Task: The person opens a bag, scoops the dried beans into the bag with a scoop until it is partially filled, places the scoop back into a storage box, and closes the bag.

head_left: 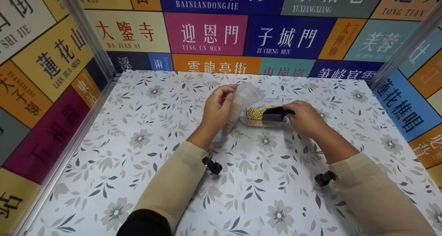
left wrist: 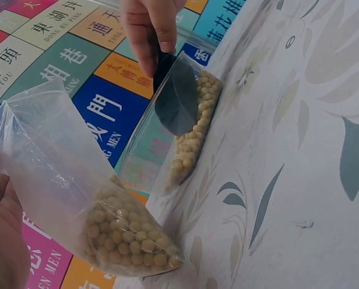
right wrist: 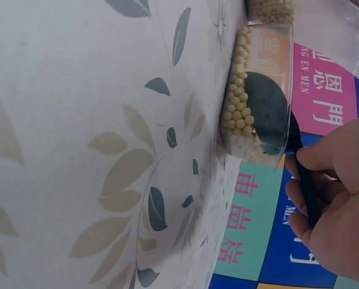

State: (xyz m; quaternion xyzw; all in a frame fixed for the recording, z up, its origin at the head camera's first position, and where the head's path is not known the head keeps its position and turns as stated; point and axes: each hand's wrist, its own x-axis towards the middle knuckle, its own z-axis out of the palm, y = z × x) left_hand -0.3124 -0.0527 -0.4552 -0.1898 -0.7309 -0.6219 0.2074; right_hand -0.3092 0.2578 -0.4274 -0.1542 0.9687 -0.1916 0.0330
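Observation:
My left hand [head_left: 219, 103] pinches the upper part of a clear plastic bag [left wrist: 53, 132]. Yellowish soybeans [left wrist: 128, 235] fill the bag's bottom, which hangs close to the table in the left wrist view. Just right of the bag stands a clear plastic box [right wrist: 268, 45] with a layer of soybeans [right wrist: 237, 111] in it. My right hand [head_left: 305, 117] grips the handle of a black scoop [head_left: 274, 114]. The scoop's bowl is inside the box, down at the beans, and its handle passes over the box's right end.
A white tablecloth [head_left: 266, 180] with grey flowers and leaves covers the table. Colourful panels [head_left: 207, 34] with Chinese lettering rise behind the table and on both sides. Metal frame posts [head_left: 98, 53] stand at the corners.

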